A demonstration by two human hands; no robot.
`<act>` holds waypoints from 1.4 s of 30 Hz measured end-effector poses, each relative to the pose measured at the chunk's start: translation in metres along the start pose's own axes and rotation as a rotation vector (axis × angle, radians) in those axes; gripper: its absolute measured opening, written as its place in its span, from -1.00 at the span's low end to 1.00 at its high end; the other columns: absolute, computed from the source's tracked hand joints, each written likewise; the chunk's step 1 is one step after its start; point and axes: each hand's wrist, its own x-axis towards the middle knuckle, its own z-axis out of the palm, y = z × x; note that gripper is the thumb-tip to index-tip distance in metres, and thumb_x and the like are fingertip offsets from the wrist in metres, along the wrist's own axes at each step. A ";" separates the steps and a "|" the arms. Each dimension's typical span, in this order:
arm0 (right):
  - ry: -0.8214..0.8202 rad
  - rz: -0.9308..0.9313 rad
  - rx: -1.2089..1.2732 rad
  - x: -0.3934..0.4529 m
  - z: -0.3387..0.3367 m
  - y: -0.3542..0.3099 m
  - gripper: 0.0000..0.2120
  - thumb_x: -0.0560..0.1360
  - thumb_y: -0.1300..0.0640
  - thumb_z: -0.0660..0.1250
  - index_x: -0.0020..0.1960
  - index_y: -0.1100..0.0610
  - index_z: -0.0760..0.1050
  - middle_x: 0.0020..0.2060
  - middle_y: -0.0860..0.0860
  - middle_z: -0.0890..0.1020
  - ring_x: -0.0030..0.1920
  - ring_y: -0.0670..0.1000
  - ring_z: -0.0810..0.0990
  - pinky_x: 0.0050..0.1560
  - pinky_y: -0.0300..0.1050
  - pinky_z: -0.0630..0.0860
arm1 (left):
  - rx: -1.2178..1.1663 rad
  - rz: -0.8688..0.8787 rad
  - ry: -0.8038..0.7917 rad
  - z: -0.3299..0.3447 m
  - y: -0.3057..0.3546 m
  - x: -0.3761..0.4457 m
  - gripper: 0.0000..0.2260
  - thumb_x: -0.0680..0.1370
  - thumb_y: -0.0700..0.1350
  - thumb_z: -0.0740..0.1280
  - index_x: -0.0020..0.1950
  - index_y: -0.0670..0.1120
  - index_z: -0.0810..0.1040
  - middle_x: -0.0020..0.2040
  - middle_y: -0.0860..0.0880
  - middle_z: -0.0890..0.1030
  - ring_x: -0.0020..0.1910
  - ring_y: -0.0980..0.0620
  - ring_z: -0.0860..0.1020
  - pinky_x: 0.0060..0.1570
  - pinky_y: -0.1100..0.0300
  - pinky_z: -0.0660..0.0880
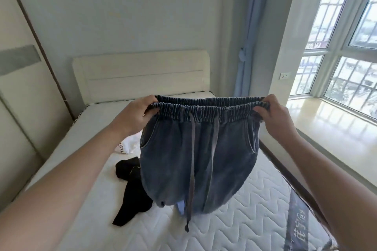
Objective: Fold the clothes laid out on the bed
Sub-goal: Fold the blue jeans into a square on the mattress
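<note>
A pair of dark blue denim trousers with an elastic waistband and grey drawstrings hangs in the air above the bed. My left hand grips the left end of the waistband. My right hand grips the right end, so the band is stretched wide between them. The legs hang down and their lower part touches the mattress. A black garment lies on the mattress at the lower left of the trousers. Behind them, a white garment shows partly. A bit of light blue cloth peeks from under the trousers.
The bare quilted mattress fills the middle, with a cream headboard at the far end. A wardrobe stands along the left side. On the right are a window ledge, large windows and a blue curtain.
</note>
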 end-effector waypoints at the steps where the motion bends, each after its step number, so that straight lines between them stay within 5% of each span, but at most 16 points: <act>1: 0.015 -0.010 0.012 0.008 -0.005 -0.008 -0.86 0.59 0.15 0.30 -0.02 0.16 0.34 -0.34 -0.05 0.53 -0.33 -0.11 0.52 -0.39 -0.37 0.36 | 0.005 -0.014 0.003 -0.010 0.004 0.006 -0.98 0.61 -0.16 0.30 0.03 -0.09 0.50 -0.24 0.09 0.51 -0.26 0.17 0.46 -0.22 0.42 0.35; 7: 0.110 -0.033 0.163 0.064 -0.033 -0.041 -0.85 0.59 0.14 0.30 -0.05 0.19 0.36 -0.36 0.07 0.58 -0.47 -0.12 0.54 -0.40 -0.37 0.41 | -0.018 -0.036 0.036 -0.071 0.031 0.042 -0.85 0.62 -0.13 0.30 -0.12 0.07 0.41 -0.36 -0.02 0.46 -0.39 0.13 0.37 -0.34 0.36 0.30; 11: 0.131 -0.105 0.302 0.107 -0.058 -0.057 -0.87 0.61 0.13 0.26 -0.05 0.17 0.37 -0.28 0.09 0.52 -0.28 0.07 0.50 -0.19 0.02 0.45 | -0.225 -0.059 0.046 -0.117 0.048 0.065 -0.87 0.59 -0.05 0.31 -0.10 -0.07 0.45 -0.28 -0.19 0.45 -0.26 0.04 0.43 -0.13 0.18 0.42; 14: 0.120 -0.164 0.530 0.134 -0.078 -0.076 -0.88 0.60 0.11 0.25 -0.10 0.11 0.40 -0.25 0.07 0.47 -0.21 0.06 0.45 -0.12 0.06 0.40 | -0.521 -0.070 0.119 -0.138 0.063 0.084 -0.82 0.60 -0.22 0.25 -0.20 -0.12 0.37 -0.34 -0.03 0.39 -0.34 0.10 0.43 -0.27 0.31 0.48; 18: 0.084 -0.151 0.702 0.161 -0.080 -0.096 -0.82 0.60 -0.02 0.24 -0.11 0.06 0.44 -0.26 0.02 0.54 -0.23 0.05 0.50 -0.10 0.07 0.44 | -0.832 -0.141 0.240 -0.137 0.082 0.105 -0.82 0.61 -0.27 0.17 -0.10 -0.06 0.50 -0.23 -0.06 0.55 -0.30 0.06 0.53 -0.32 0.28 0.51; 25: 0.112 0.064 0.621 0.185 -0.034 -0.069 -0.70 0.54 -0.15 0.30 -0.10 0.09 0.55 -0.16 0.21 0.64 -0.18 0.14 0.59 0.07 0.33 0.53 | -0.784 -0.405 0.361 -0.082 0.071 0.123 -0.89 0.57 -0.17 0.23 0.00 -0.11 0.54 -0.13 -0.15 0.60 -0.16 -0.05 0.58 -0.14 0.09 0.48; 32: 0.141 0.299 0.801 0.177 0.001 -0.064 -0.65 0.56 -0.15 0.28 -0.07 0.16 0.50 -0.26 0.16 0.50 -0.25 0.13 0.48 -0.21 0.19 0.51 | -0.868 -0.621 0.505 -0.024 0.101 0.141 -0.87 0.55 -0.17 0.24 -0.15 -0.13 0.53 -0.30 -0.12 0.58 -0.33 -0.02 0.52 -0.28 0.16 0.42; 35: 0.098 0.302 0.879 0.167 0.018 -0.077 -0.60 0.47 -0.25 0.28 -0.09 0.11 0.51 -0.22 0.14 0.55 -0.20 0.13 0.54 -0.13 0.20 0.55 | -1.035 -0.616 0.561 0.002 0.122 0.147 -0.89 0.53 -0.20 0.22 -0.17 -0.15 0.49 -0.33 -0.15 0.54 -0.36 -0.01 0.53 -0.31 0.17 0.45; 38: 0.108 0.128 0.735 0.148 0.023 -0.101 -0.68 0.59 -0.16 0.21 0.00 0.10 0.49 -0.20 0.05 0.58 -0.16 0.05 0.56 -0.07 0.04 0.51 | -0.998 -0.585 0.580 0.024 0.134 0.151 -0.87 0.44 -0.09 0.26 -0.10 -0.12 0.50 -0.19 -0.18 0.58 -0.19 -0.09 0.56 -0.16 -0.03 0.51; 42: 0.101 -0.172 0.507 0.120 0.023 -0.127 -0.83 0.65 -0.01 0.15 -0.02 0.07 0.37 -0.39 -0.02 0.47 -0.44 -0.14 0.37 -0.38 -0.20 0.29 | -0.618 -0.429 0.614 0.040 0.144 0.142 -0.86 0.61 -0.12 0.23 -0.07 -0.17 0.44 -0.28 -0.07 0.50 -0.38 0.11 0.39 -0.37 0.29 0.38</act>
